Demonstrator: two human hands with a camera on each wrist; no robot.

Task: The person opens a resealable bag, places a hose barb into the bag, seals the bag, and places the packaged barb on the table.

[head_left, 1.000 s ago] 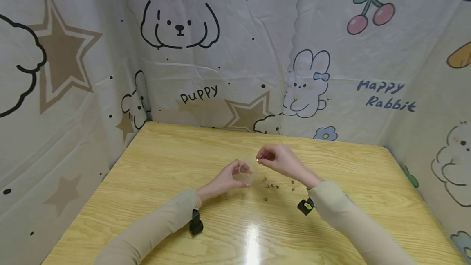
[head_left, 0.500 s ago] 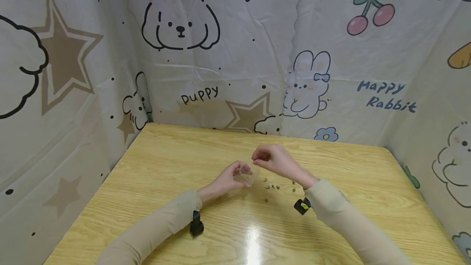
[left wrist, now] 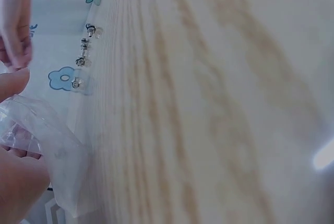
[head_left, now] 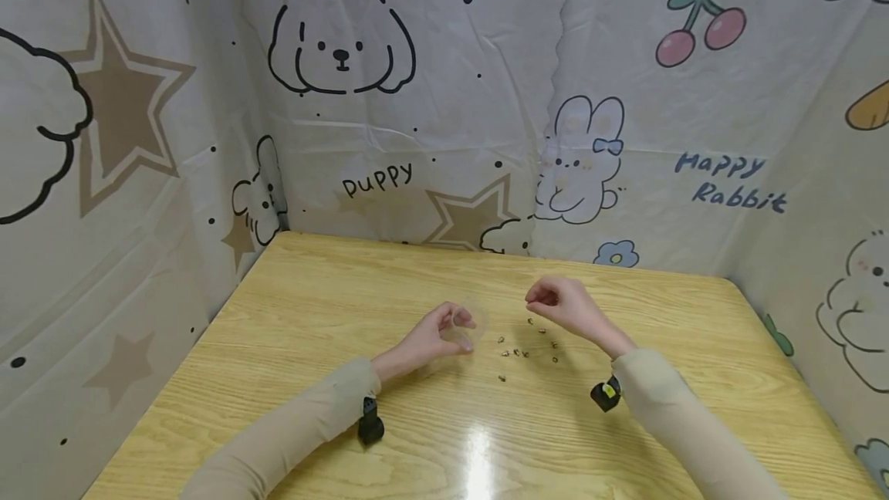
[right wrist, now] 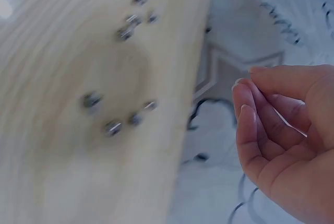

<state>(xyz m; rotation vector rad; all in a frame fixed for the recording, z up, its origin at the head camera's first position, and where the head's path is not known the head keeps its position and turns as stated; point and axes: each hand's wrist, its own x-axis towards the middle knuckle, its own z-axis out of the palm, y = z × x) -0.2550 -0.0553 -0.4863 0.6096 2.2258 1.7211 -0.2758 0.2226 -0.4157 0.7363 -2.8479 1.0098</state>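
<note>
A clear plastic bag (left wrist: pixel 65 161) is held by my left hand (head_left: pixel 441 332), its mouth spread between thumb and fingers. The bag's see-through side overlaps the table in the head view. Just to the right, my right hand (head_left: pixel 566 305) hovers over the far end of a scatter of small shiny metal pieces (head_left: pixel 515 353). Its fingers are loosely bent, with the thumb tip close to the index fingertip (right wrist: pixel 241 82) and nothing visible between them. Several of the metal pieces (right wrist: pixel 113 127) show blurred in the right wrist view; their exact kind is too small to make out.
The wood-grain table (head_left: pixel 312 292) meets printed cloth walls (head_left: pixel 444 99) at the back and both sides. Black wrist cameras (head_left: pixel 371 420) hang from both sleeves, low over the table. A bright light reflection lies near the front.
My right hand went to the bag's mouth with a small metal piece, then moved right, away from it, over the loose pieces. The piece no longer shows at its fingertips. My left hand stays put.
</note>
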